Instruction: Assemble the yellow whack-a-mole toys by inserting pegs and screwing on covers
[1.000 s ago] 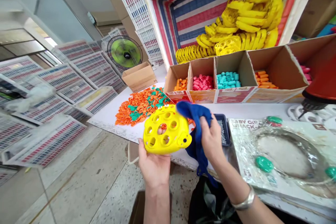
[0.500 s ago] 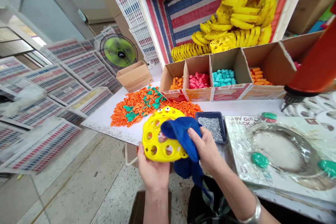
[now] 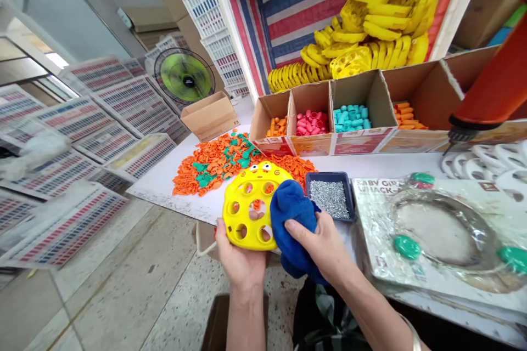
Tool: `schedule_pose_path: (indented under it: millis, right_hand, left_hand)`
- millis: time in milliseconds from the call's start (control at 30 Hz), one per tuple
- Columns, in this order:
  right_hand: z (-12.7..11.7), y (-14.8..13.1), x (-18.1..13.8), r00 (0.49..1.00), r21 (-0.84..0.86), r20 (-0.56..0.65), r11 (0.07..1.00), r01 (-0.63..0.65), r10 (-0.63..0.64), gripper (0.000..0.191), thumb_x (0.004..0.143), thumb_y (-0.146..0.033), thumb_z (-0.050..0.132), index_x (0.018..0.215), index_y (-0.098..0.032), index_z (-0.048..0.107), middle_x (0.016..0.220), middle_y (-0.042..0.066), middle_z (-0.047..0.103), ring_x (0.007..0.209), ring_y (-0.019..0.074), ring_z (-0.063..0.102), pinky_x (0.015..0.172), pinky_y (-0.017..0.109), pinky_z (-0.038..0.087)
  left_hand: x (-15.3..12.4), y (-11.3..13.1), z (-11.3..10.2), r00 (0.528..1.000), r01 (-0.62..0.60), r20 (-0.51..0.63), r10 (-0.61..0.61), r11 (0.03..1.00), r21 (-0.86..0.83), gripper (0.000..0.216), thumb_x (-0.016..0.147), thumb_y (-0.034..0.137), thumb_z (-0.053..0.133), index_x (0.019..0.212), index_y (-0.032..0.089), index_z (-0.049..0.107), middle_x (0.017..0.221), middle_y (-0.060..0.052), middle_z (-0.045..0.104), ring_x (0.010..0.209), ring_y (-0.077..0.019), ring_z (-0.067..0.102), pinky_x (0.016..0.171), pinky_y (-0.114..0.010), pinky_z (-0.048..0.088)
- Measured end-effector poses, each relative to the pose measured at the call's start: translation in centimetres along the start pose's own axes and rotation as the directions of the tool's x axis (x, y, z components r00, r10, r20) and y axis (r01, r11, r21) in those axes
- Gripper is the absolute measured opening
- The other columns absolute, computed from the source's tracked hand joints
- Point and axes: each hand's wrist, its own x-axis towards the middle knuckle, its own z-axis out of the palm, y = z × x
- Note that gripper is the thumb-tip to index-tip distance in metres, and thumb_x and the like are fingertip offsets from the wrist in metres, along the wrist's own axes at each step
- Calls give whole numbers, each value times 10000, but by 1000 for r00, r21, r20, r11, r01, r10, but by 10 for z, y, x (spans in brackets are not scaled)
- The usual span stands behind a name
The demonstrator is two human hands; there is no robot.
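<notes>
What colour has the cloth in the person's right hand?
The cloth is deep blue; the head view shows it best.

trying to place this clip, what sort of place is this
Most likely a small toy-assembly workshop: a heap of yellow plastic toy shells, cardboard bins of sorted coloured plastic parts, and stacks of printed packaging sheets.

You are wearing the camera on your head, and it is looking forward and down across the bench (image 3: pixel 370 165) from beyond its near edge, staying close above your left hand (image 3: pixel 241 261) and right hand (image 3: pixel 323 247).
</notes>
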Motion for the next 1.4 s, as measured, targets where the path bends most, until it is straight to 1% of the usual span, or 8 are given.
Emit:
schedule_pose_path:
  millis: [133, 267, 433, 633, 800, 933, 1167, 1400]
  right_hand:
    - [0, 6, 9, 992, 3, -125, 1000, 15, -14, 397, 678, -476, 805, 566, -149, 610, 544, -6, 573, 517, 110, 501, 459, 203, 419]
    - [-13, 8, 18, 978, 96, -208, 995, 3, 18, 466, 768, -604, 699, 894, -155, 695, 758, 41, 691, 616, 155, 605, 571, 260, 521]
    - [-26, 3, 9, 998, 206, -54, 978, -16, 27, 632, 856, -698, 528, 1152, -156, 665, 970, 105, 729, 789, 201, 691, 704, 302, 574]
    - [-6, 10, -5, 959, -127, -91, 958, 257, -269, 586, 755, -507, 744, 1242, -199, 638, 1278, 75, 658, 1198, 279, 593, 1023, 367, 486]
    - [-6, 15, 8, 968, -114, -185, 982, 149, -168, 373, 799, -544, 692, 751, -174, 686, 711, 44, 697, 666, 222, 641, 580, 301, 521]
    - [-18, 14, 18, 969, 41, -244, 997, 59, -47, 475, 869, -637, 559, 1006, -202, 693, 889, 74, 743, 771, 243, 684, 605, 326, 550]
    - [-29, -1, 9, 996, 376, -46, 925, -50, 73, 574, 856, -699, 542, 1091, -203, 712, 1040, 89, 737, 899, 200, 707, 763, 288, 590]
    - [-17, 2, 1, 984, -16, -158, 997, 78, -79, 383, 688, -502, 811, 882, -185, 723, 839, 50, 728, 886, 257, 676, 690, 298, 564]
  left_hand:
    - [-2, 1, -2, 995, -94, 28, 92, 994, 62, 422, 946, 452, 396, 1052, 209, 724, 759, -46, 717, 792, -244, 700, 769, -390, 582]
    - [6, 7, -6, 998, 3, 56, -4, 1000, 16, 456, 930, 477, 386, 882, 177, 726, 587, -24, 636, 580, -191, 639, 639, -329, 567]
    - [15, 9, -10, 999, -10, 42, 12, 999, -46, 427, 924, 482, 412, 928, 192, 725, 620, -16, 654, 604, -192, 652, 675, -338, 560]
    - [2, -5, 0, 995, -98, 28, 98, 995, -3, 446, 931, 505, 399, 1076, 225, 715, 836, -50, 727, 846, -251, 696, 759, -361, 561]
    - [-4, -9, -6, 999, -41, 19, 40, 998, 44, 442, 928, 490, 382, 898, 204, 717, 636, -23, 654, 617, -205, 638, 630, -321, 555]
    - [2, -8, -19, 957, 213, 193, -217, 976, 44, 460, 876, 552, 455, 641, 195, 621, 484, -4, 507, 443, -159, 492, 486, -281, 473]
    - [19, 1, -22, 982, 158, 110, -156, 987, -9, 456, 902, 490, 389, 637, 184, 600, 499, -8, 513, 461, -156, 517, 495, -276, 486]
    - [5, -11, -23, 993, 0, 114, -6, 999, 48, 463, 894, 521, 381, 747, 202, 681, 536, -27, 601, 612, -224, 658, 647, -341, 575]
